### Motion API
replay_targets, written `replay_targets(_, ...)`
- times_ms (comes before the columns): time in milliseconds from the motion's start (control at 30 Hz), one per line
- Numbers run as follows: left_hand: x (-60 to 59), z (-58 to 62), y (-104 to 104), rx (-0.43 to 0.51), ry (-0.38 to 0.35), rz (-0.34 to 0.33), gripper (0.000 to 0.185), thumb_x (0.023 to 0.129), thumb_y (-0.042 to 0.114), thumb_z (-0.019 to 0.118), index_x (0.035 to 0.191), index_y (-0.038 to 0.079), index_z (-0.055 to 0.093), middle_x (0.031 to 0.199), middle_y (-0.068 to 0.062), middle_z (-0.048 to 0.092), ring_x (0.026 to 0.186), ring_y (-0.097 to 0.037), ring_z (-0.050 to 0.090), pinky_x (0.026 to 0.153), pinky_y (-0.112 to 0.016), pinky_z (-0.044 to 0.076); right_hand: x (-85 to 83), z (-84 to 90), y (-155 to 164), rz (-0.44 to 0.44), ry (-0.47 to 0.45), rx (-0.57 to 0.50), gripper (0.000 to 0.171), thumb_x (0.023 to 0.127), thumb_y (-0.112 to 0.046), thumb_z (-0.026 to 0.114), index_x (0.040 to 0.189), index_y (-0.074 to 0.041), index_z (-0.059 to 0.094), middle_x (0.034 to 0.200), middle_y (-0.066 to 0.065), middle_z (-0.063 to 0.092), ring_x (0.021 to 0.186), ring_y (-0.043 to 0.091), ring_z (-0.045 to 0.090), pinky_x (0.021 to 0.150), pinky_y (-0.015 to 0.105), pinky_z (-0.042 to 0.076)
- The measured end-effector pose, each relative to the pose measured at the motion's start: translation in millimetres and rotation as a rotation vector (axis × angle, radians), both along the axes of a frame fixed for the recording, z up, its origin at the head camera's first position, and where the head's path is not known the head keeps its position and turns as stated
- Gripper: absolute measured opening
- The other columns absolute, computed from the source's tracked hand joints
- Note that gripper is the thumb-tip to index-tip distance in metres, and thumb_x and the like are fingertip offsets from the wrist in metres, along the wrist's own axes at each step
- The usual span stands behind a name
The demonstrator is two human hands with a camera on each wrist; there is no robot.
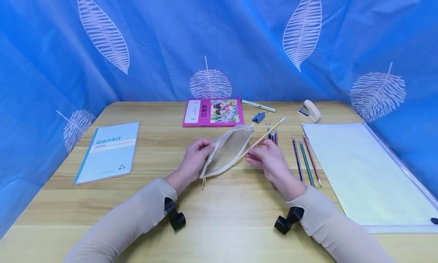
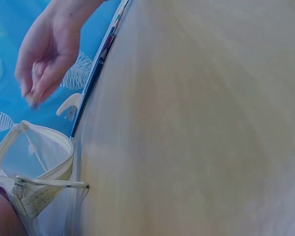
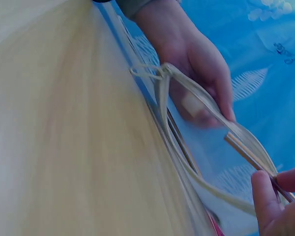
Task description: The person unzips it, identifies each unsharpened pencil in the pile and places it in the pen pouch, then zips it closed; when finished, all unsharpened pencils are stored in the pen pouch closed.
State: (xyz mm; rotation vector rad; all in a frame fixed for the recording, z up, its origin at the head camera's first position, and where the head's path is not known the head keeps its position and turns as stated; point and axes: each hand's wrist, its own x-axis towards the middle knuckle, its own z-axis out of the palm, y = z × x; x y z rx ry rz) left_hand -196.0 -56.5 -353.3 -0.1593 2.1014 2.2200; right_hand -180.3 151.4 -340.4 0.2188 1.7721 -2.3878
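Lower end of pencil (image 1: 261,139) hidden behind right hand (image 1: 270,160) and pouch (image 1: 227,150) edge. Pouch interior not seen from head view. Left hand (image 2: 0,216) cut off by frame corner in left wrist view. Both wrist views motion-blurred. Small print on notebook (image 1: 107,150) too small to be read. Folder (image 1: 369,175) cut by right edge.

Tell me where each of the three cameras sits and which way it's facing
Head: on the head, facing forward and down at the table; both sleeves, left hand, right hand.
Left wrist: low at the table, facing the pencil case mouth; right hand beyond.
Right wrist: low, facing the left hand; right fingertips pinch the pencil.
All share the pencil case.
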Motion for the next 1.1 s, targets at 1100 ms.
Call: replay_targets(1100,3.6,0.4,13,0.083,0.044,0.000,0.005,0.087,0.003,0.059,0.091,0.001,0.061,0.079,0.001,0.055,0.072,-0.010,0.051,0.063,-0.018,0.045,-10.8,-23.7,-56,0.174,-0.062,0.124,0.039,0.088,0.005,0.052,0.125,0.016,0.043,0.114,0.033,0.055,0.088,0.023,0.066,0.081,0.029,0.052)
